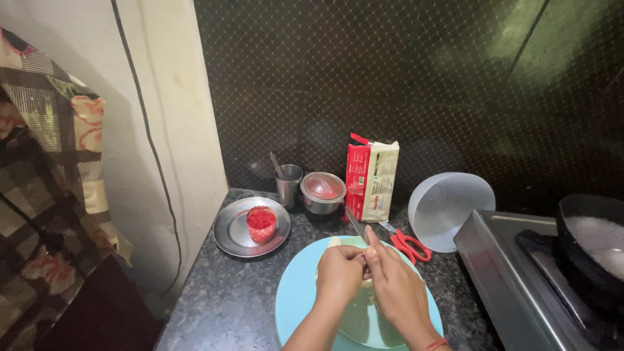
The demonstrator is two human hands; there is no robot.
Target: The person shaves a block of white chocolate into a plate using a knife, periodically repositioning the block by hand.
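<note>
A round light-blue board lies on the dark stone counter in front of me. On it sits a pale cream block of food, mostly hidden under my hands. My left hand is curled over the block's top edge and holds it. Touching it from the right, my right hand grips a knife whose blade points up and away, its tip above the board's far rim.
A steel plate with a red cup sits at left. Behind are a steel tumbler, a lidded steel pot, a red-and-cream carton, red scissors and a white tub. A stove with a dark pan stands right.
</note>
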